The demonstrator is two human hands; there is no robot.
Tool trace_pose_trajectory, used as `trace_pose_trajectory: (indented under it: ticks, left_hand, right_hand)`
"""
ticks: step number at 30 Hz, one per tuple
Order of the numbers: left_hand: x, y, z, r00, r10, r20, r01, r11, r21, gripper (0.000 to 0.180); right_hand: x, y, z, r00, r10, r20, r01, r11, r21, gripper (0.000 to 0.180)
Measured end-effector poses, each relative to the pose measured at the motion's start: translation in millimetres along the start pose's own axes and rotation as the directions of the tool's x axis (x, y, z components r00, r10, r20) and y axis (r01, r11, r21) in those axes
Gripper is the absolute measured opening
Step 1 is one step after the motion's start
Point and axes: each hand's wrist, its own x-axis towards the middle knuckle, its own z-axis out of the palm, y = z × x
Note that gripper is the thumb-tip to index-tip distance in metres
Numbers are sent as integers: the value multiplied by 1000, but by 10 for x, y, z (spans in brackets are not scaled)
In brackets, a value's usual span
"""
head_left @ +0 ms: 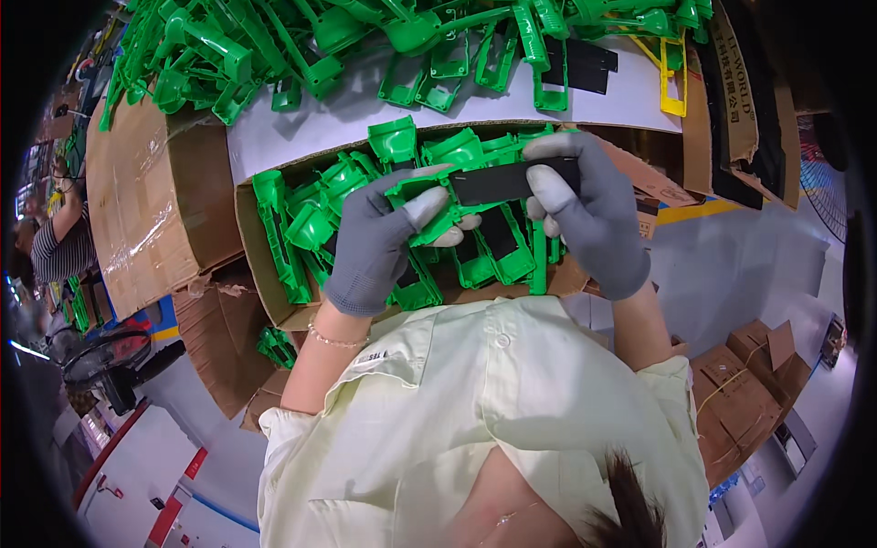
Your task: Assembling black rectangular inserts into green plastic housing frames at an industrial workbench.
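Green plastic part [425,196] with black flat piece [498,181] held over open cardboard box [258,245] of similar green parts. Left hand [379,239], grey-gloved, grasping green part; right hand [585,205], grey-gloved, pinching black piece at its right end. Heap of green parts [274,46] farther on white surface [301,137].

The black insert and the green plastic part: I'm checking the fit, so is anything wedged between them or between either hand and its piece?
Nothing visible. The left hand grips the green plastic part, the right hand pinches the black insert, and the insert's end meets the part directly above the cardboard box.
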Motion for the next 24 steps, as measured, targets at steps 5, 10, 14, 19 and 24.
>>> trace_pose_trajectory:
  ticks: [5,10,14,19,24]
  left_hand:
    - [-14,-57,10,1000,-3,-15,3,1000,3,35]
    - [10,-65,16,1000,-26,13,25,1000,10,33]
    - [31,-107,58,1000,-25,-9,26,998,49,33]
    - [-53,-114,148,996,-21,-87,30,995,92,28]
    - [-145,-20,154,996,87,1,-84,958,275,25]
  right_hand:
    - [-19,63,26,992,-115,-49,104,978,-181,14]
    - [-17,83,28,959,-281,-31,244,879,-409,10]
    - [-31,106,14,974,-226,-9,196,863,-466,10]
    - [-43,188,70,942,-334,27,297,794,-531,12]
    - [-81,79,-50,920,-318,-229,133,803,-581,41]
